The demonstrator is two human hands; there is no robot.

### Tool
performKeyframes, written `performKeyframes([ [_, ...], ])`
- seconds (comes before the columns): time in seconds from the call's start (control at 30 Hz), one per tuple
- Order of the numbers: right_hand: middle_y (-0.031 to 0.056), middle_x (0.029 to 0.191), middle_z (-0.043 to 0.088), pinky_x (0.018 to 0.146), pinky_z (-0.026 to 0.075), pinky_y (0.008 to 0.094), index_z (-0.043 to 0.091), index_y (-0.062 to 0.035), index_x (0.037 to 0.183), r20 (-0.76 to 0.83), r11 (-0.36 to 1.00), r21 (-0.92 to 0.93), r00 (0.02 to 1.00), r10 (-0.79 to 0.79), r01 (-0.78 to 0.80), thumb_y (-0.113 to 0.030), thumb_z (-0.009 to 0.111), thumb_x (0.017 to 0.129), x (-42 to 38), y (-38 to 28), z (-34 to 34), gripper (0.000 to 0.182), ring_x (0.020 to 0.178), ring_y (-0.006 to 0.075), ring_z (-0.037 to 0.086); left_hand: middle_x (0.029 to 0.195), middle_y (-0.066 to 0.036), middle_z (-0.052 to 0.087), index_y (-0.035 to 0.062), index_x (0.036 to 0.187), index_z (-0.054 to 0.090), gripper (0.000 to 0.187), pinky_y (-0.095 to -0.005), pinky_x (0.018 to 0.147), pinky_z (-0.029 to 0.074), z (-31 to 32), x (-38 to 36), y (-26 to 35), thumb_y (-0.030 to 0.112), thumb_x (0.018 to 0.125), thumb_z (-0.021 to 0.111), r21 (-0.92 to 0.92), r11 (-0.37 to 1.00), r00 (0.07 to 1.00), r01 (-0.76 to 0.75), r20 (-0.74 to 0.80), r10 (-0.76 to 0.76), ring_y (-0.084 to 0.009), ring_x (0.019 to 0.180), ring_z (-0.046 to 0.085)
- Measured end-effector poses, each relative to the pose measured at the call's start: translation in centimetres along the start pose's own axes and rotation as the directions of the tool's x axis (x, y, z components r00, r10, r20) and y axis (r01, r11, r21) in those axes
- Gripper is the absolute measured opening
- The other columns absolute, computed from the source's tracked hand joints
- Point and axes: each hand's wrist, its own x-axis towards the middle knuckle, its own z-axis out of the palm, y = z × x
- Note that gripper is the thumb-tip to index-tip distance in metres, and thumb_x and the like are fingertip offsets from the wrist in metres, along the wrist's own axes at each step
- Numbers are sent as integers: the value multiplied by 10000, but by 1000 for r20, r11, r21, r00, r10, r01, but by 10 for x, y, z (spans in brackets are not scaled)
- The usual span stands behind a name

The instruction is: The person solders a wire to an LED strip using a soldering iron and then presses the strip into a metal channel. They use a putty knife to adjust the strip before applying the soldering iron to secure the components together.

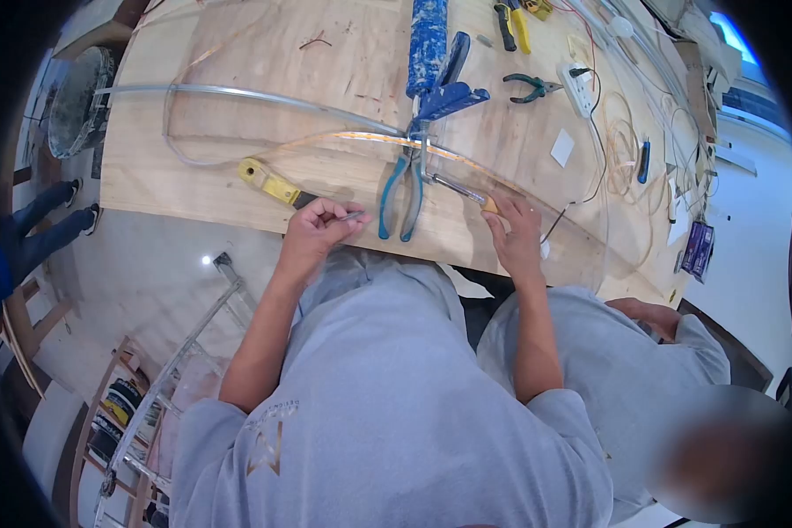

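Observation:
Near the table's front edge, my left hand (324, 226) pinches a small thin grey piece (352, 216). My right hand (515, 233) is closed on the orange handle of a soldering iron (458, 187), whose metal shaft points left toward the pliers. Blue-handled pliers (401, 198) lie between my hands, handles toward me. Behind them a lit LED strip (370, 137) runs across the wooden table (211, 185). A yellow tool with a dark end (275, 183) lies just beyond my left hand.
A blue caulking gun (429, 62), green-handled pliers (530, 87), yellow-black pliers (512, 25) and a white power strip (577, 91) lie farther back. A co-worker in grey (581, 352) is at my right. Another person's legs (44, 220) and a ladder (172, 374) are at left.

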Motion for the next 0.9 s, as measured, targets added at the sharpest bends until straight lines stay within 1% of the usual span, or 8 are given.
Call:
performKeyframes([
  [0.07, 63, 997, 667, 933, 397, 425, 672, -167, 1234, -51, 997, -63, 997, -53, 49, -265, 739, 839, 5, -5, -8, 413, 976, 234, 610, 1179, -159, 634, 12, 894, 605, 102, -312, 906, 541, 10, 4, -1, 10, 874, 705, 9, 999, 998, -50, 39, 50, -218, 1028, 670],
  [0.17, 61, 952, 657, 919, 401, 417, 678, -161, 1221, -54, 995, -77, 997, -63, 59, -274, 737, 841, 13, -9, 3, 401, 934, 234, 609, 1013, -135, 694, 2, 821, 634, 123, -256, 837, 538, 15, 13, -4, 71, 899, 698, 123, 991, 997, -59, -35, 64, -172, 980, 685],
  [0.27, 60, 906, 642, 908, 400, 418, 681, -158, 1215, -106, 989, -83, 986, -129, 120, -283, 733, 845, 28, -10, 2, 394, 896, 237, 604, 926, -117, 706, -26, 844, 668, 167, -254, 798, 549, 36, 20, 4, 118, 928, 679, 132, 989, 989, -66, -119, 82, -162, 903, 698],
  [0.37, 82, 919, 640, 915, 402, 402, 670, -149, 1234, -42, 986, -125, 992, -115, 109, -265, 718, 865, 34, -12, -4, 390, 897, 252, 602, 1006, -157, 702, -89, 1022, 678, 246, -289, 805, 576, 37, 20, 2, 143, 978, 611, 369, 913, 972, -175, -85, 221, -199, 889, 702],
  [0.47, 81, 908, 643, 903, 406, 401, 673, -152, 1228, -46, 987, -119, 992, -115, 109, -267, 719, 863, 36, -9, -4, 385, 889, 253, 600, 957, -137, 715, -87, 1023, 687, 255, -288, 793, 584, 44, 19, -1, 153, 977, 616, 147, 980, 969, -134, -187, 161, -180, 870, 703],
  [0.67, 83, 892, 649, 914, 406, 400, 674, -153, 1227, -20, 981, -143, 991, -134, 130, -273, 722, 860, 41, -6, -1, 389, 886, 254, 604, 859, -110, 724, -73, 950, 712, 259, -251, 731, 558, 43, 23, -13, 173, 966, 633, 212, 962, 939, -170, -263, 223, -141, 795, 698],
  [0.77, 62, 871, 636, 908, 408, 423, 671, -165, 1219, -30, 978, -139, 987, -160, 155, -278, 725, 852, 45, -7, 0, 388, 863, 233, 607, 877, -106, 728, -64, 961, 714, 236, -248, 750, 543, 36, 24, -12, 158, 958, 635, 321, 932, 939, -167, -235, 249, -135, 792, 691],
  [0.9, 62, 872, 645, 912, 404, 411, 677, -160, 1217, -27, 975, -151, 986, -167, 161, -273, 726, 852, 49, -6, -1, 385, 855, 230, 605, 909, -88, 723, -51, 963, 716, 209, -243, 766, 526, 36, 27, -15, 141, 950, 637, 302, 938, 932, -170, -261, 253, -125, 813, 675],
])
